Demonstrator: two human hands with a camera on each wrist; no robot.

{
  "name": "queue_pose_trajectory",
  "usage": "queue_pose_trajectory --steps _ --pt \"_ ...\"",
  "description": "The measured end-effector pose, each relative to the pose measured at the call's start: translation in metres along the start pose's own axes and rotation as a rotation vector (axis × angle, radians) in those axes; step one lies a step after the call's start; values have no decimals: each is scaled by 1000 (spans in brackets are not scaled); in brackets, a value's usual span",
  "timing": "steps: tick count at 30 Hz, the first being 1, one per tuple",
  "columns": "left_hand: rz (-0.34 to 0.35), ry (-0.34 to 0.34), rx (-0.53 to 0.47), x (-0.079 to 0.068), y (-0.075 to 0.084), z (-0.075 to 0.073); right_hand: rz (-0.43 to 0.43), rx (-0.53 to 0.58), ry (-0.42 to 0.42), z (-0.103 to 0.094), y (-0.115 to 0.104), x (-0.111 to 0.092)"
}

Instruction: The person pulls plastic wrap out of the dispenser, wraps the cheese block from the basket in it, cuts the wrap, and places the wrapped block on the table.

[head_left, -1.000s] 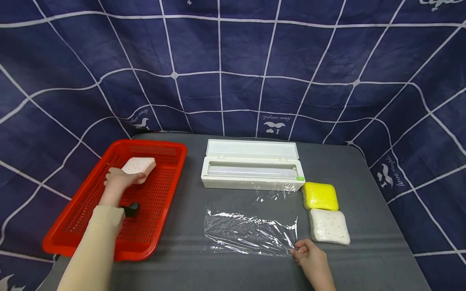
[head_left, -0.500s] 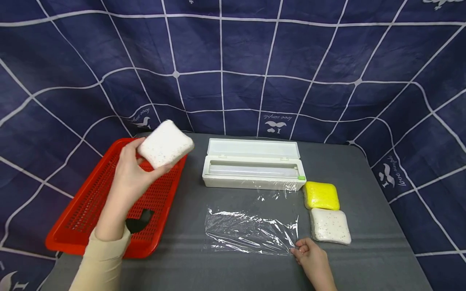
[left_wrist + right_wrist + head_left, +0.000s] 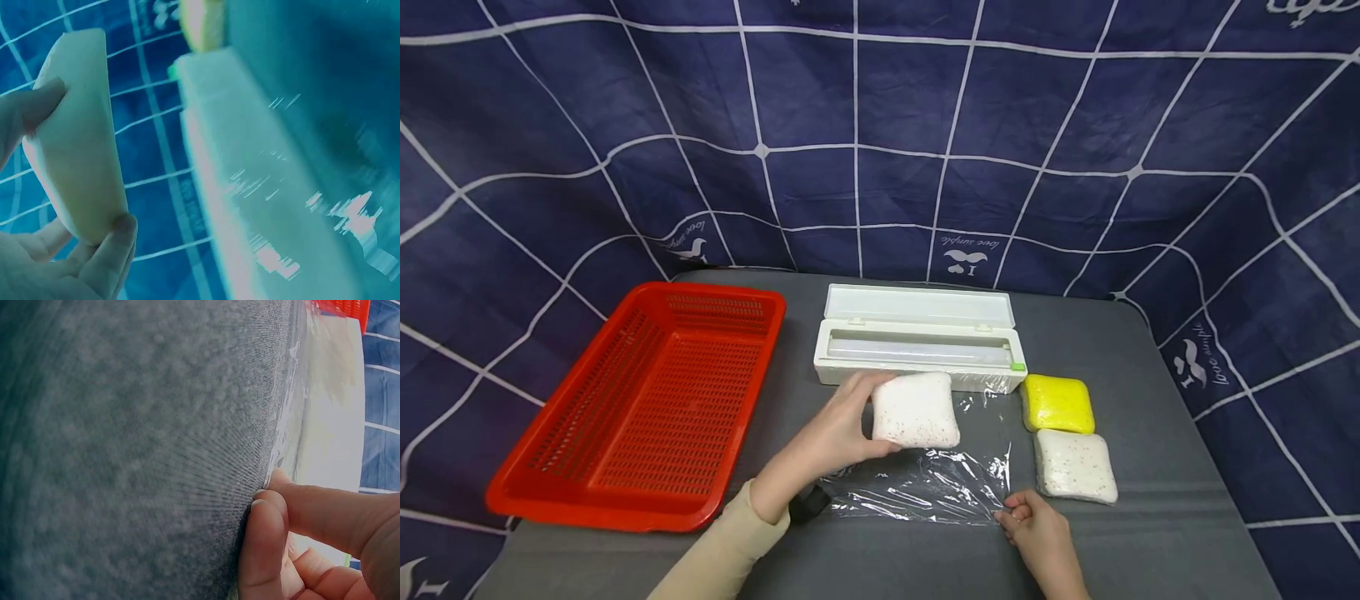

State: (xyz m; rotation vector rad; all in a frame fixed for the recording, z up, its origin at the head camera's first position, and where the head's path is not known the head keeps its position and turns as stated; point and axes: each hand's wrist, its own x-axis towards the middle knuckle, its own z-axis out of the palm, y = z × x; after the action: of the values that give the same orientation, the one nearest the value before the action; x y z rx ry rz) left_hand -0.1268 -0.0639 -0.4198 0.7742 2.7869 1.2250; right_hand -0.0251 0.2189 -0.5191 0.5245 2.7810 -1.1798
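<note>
My left hand (image 3: pixel 842 425) grips a thick white square block (image 3: pixel 916 411) with rounded corners and brown specks, thumb on one edge and fingers on the opposite one. It is held over a stretched sheet of cling film (image 3: pixel 917 492); in the left wrist view the block (image 3: pixel 84 137) stands on edge between thumb and fingertips. At the film's near right corner, my right hand (image 3: pixel 1037 533) pinches the film between thumb and fingers. The sheet runs out from a white cling film dispenser (image 3: pixel 917 375), whose lid is up and whose roll shows inside.
A red plastic basket (image 3: pixel 760 400) stands at the left with nothing in it. To the right of the film lie a yellow block (image 3: pixel 1058 404) and a white speckled block (image 3: pixel 1075 467), both shiny as if wrapped. A blue checked curtain (image 3: pixel 895 192) hangs behind the grey table.
My left hand has lifted the white block out of the red basket and carried it right, over the film. The right hand keeps its pinch at the film's corner.
</note>
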Motion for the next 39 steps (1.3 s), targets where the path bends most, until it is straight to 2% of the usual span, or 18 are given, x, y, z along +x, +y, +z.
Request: queue_pose_trajectory --steps 6,10,23,29,35,39 --pt "-34 -172 -50 1 -24 36 7 -8 5 1 -1 0" --pt "-47 -225 -52 0 -36 48 5 -5 6 2 -1 1" --pt "-85 -237 -32 -2 -55 66 2 2 7 1 -1 2" --pt "-90 -247 -17 -3 -60 70 -14 -15 14 2 -1 2" --pt "-81 -263 2 -7 -60 70 -61 -94 48 2 -1 4" --pt "-90 -235 -1 -15 -58 67 -55 -110 43 0 -2 5"
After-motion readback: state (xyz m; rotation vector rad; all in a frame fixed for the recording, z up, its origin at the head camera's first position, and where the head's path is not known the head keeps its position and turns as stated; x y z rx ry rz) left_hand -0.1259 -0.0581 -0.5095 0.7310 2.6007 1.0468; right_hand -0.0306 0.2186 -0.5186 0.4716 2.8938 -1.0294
